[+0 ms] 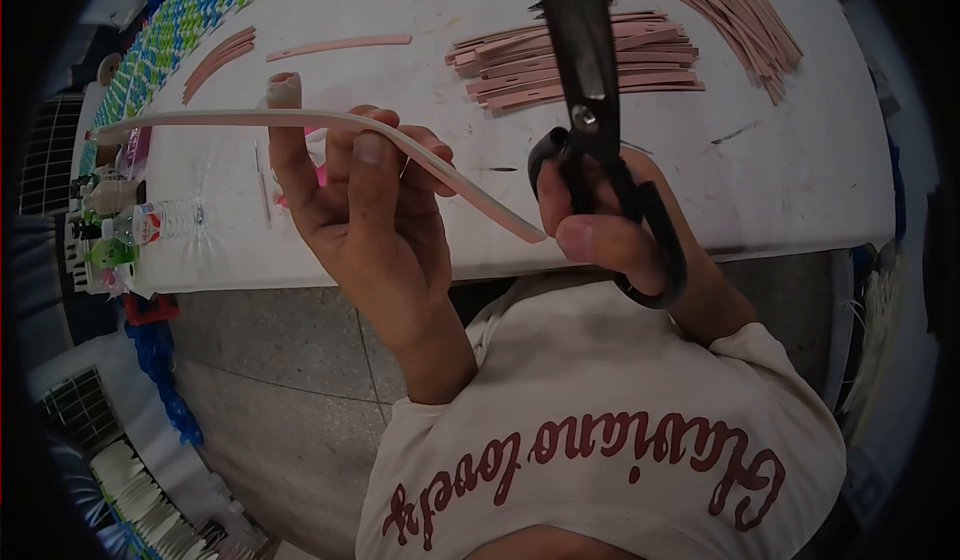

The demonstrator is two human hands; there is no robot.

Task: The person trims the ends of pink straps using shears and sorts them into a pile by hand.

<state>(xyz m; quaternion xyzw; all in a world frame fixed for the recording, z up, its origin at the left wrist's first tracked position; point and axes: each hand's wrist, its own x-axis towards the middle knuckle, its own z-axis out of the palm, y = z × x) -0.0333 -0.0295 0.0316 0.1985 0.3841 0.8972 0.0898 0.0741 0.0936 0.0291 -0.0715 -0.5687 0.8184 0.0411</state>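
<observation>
My left hand (380, 200) is closed on a long, thin pink strip (450, 172), thumb pressed against the fingers behind it. One finger of this hand stands up straight, with a pale wrap (284, 91) on its tip. The strip bows across the view, from the table's left side down to my right hand (605, 225). That hand grips black-handled scissors (590, 100), whose dark blades point up and away from me and look closed. The strip's lower right end meets the tip of my right thumb.
On the white table (400, 0) lie a stack of pink strips (585, 60), a fan of longer strips (720, 10), a single strip (340, 47) and a few short ones (218, 63). Bottles (155, 222) stand at the left edge, below a blue-green woven piece (190, 35).
</observation>
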